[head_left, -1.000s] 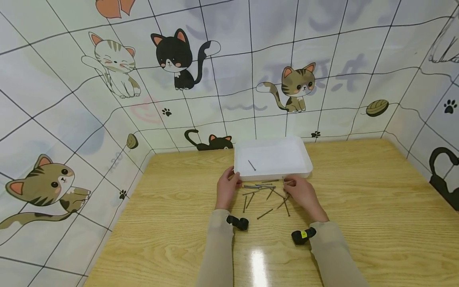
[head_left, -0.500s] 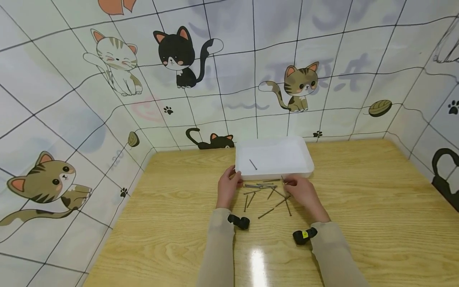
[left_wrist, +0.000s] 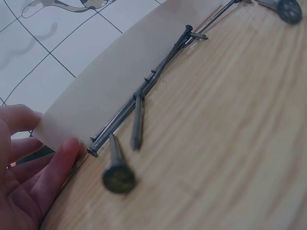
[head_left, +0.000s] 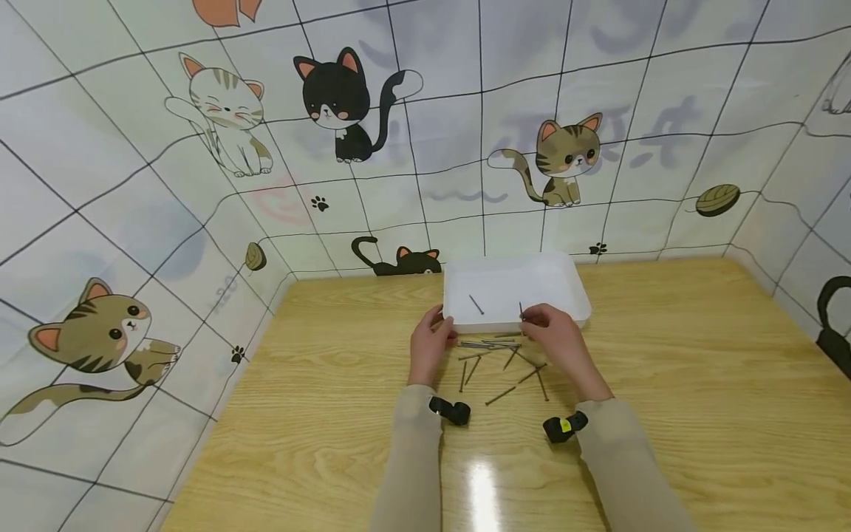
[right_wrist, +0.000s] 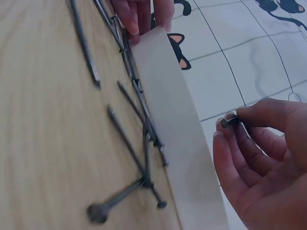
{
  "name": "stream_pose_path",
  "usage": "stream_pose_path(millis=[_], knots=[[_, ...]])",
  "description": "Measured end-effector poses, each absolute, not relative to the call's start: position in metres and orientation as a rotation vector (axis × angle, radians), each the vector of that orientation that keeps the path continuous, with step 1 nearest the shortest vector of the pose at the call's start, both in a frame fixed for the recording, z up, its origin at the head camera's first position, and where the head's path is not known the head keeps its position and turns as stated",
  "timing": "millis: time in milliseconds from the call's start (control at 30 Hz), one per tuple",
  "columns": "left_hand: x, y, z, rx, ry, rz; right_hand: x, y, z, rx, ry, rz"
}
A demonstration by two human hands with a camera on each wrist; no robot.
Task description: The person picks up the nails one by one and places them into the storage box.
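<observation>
A white tray (head_left: 492, 327) stands near the back wall with one nail (head_left: 476, 304) lying inside it. My left hand (head_left: 428, 349) holds the tray's front left corner, thumb on the front wall and fingers round the side. Between thumb and fingertips, my right hand (head_left: 557, 346) pinches a nail (right_wrist: 229, 121), raised over the tray's front edge. Several loose nails (head_left: 501, 396) are scattered on the table just in front of the tray; in the left wrist view a bundle of nails (left_wrist: 124, 109) lies close along the tray's wall, some crossing others.
The wooden table (head_left: 319, 384) runs up to a wall (head_left: 439, 155) printed with cartoon cats and grid lines. Side walls rise at left and right. A black camera (head_left: 455, 411) sits on the left wrist, another camera (head_left: 561, 427) on the right.
My right hand has lifted its nail from beside the tray's front wall to above the front edge. My left hand keeps its hold on the corner. The head view has shifted slightly.
</observation>
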State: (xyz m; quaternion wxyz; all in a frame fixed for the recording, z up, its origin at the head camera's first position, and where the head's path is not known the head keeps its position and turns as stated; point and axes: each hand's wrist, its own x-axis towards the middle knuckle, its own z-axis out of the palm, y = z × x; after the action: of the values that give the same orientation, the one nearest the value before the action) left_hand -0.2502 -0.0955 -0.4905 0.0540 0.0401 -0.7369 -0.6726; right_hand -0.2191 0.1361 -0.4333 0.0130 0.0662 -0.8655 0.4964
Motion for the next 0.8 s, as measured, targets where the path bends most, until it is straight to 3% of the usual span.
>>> stream_pose_path(millis=[367,800], knots=[[-0.235,-0.096,-0.464,0.047,-2.226,-2.076,-0.248,0.11,-0.419,0.229,-2.527,1.679],[-0.253,-0.097,-0.492,0.113,-2.218,-2.025,-0.293,0.084,-0.42,0.153,-2.506,1.879]])
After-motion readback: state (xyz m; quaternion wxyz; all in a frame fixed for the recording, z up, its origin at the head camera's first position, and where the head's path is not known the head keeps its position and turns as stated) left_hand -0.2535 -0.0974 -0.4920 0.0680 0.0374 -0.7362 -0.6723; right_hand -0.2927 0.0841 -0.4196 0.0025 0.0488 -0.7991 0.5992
